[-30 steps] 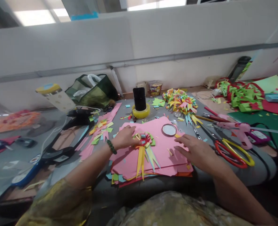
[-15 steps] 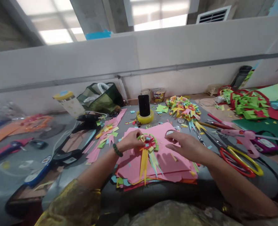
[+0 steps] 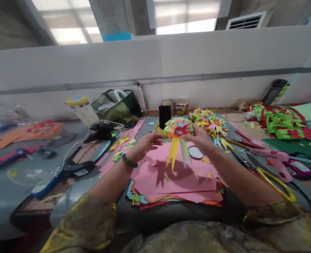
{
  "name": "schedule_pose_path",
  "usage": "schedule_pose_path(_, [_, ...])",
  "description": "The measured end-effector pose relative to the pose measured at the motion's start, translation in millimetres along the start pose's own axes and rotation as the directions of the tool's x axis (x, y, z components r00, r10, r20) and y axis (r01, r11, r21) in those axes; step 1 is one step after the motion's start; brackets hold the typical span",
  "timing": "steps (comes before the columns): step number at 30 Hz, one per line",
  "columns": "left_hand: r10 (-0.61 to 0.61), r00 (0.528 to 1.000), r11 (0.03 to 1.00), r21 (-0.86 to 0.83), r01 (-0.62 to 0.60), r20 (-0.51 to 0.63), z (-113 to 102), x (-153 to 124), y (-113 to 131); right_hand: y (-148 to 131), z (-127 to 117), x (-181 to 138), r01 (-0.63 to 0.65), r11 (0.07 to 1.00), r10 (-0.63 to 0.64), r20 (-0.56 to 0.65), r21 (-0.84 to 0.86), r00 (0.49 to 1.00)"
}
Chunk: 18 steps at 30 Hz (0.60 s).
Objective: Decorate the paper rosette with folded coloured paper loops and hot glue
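Note:
A paper rosette (image 3: 178,130) with a red centre, pale and green petals and yellow and pale blue tails is raised above a stack of pink paper (image 3: 155,184). My right hand (image 3: 201,138) grips it by its right edge; the fingertips are partly behind the petals. To the left of the rosette my left hand (image 3: 146,144), with a green bead bracelet, holds nothing, its fingers loosely curled and apart. A round whitish disc (image 3: 196,152) lies on the pink paper below my right wrist. Sheets of other colours show under the pink ones.
Behind the rosette a phone (image 3: 165,116) stands in a yellow tape roll (image 3: 160,130). Finished rosettes (image 3: 208,121) are piled at the back right. Scissors (image 3: 276,182) and a pink glue gun (image 3: 272,156) lie right. Pink strips with scraps (image 3: 124,140), a bag (image 3: 117,107) and a cup (image 3: 82,109) stand left.
The rosette has been lifted off the pink paper and has passed from my left hand to my right. My left hand has let go and moved slightly away to the left.

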<state>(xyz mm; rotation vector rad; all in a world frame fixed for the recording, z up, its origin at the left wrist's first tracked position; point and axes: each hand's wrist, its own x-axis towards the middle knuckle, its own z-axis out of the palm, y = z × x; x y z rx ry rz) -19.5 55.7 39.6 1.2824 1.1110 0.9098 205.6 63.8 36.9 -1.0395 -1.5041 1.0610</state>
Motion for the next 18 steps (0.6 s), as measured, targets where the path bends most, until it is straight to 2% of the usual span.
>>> schedule_pose_path(2, [0.006,0.999,1.0,0.009,-0.006,-0.033,-8.1,-2.8,4.4,-7.7,-14.5,2.8,0.014,0.998,-0.01,-0.048,0.067,0.999])
schedule_pose_path(5, [0.055,0.998,0.972,0.229,-0.053,-0.002,-18.4,-9.2,4.2,-14.4,-31.9,1.0,0.007,0.997,-0.002,-0.06,0.081,0.998])
schedule_pose_path(7, [0.076,0.992,0.866,0.487,-0.114,0.097,-22.1,-13.8,-2.4,-14.8,-39.8,-4.0,0.007,0.998,-0.002,-0.078,0.062,0.997])
schedule_pose_path(9, [0.052,0.98,0.687,0.705,-0.176,0.193,-22.9,-17.5,-12.5,-12.7,-45.4,-9.9,0.005,0.999,0.0,-0.101,0.047,0.995])
schedule_pose_path(11, [0.026,0.972,0.558,0.804,-0.206,0.232,-22.0,-20.0,-21.6,-9.9,-49.1,-15.2,-0.005,1.0,0.007,-0.108,0.019,0.994])
schedule_pose_path(12, [0.029,0.972,0.541,0.814,-0.211,0.232,-21.8,-21.0,-24.0,-8.7,-50.3,-17.3,-0.01,1.0,0.01,-0.104,0.001,0.994])
schedule_pose_path(14, [0.053,0.977,0.595,0.779,-0.197,0.207,-24.1,-23.3,-22.1,-7.5,-51.9,-20.2,-0.014,1.0,0.012,-0.095,-0.017,0.995])
schedule_pose_path(16, [0.089,0.988,0.726,0.671,-0.151,0.127,-31.2,-26.6,-11.3,-7.7,-52.7,-21.9,-0.017,1.0,0.018,-0.098,0.013,0.995])
schedule_pose_path(18, [0.11,0.994,0.865,0.494,-0.093,-0.004,-42.1,-31.4,5.3,-8.5,-53.0,-23.1,-0.03,0.997,0.039,-0.11,0.077,0.993])
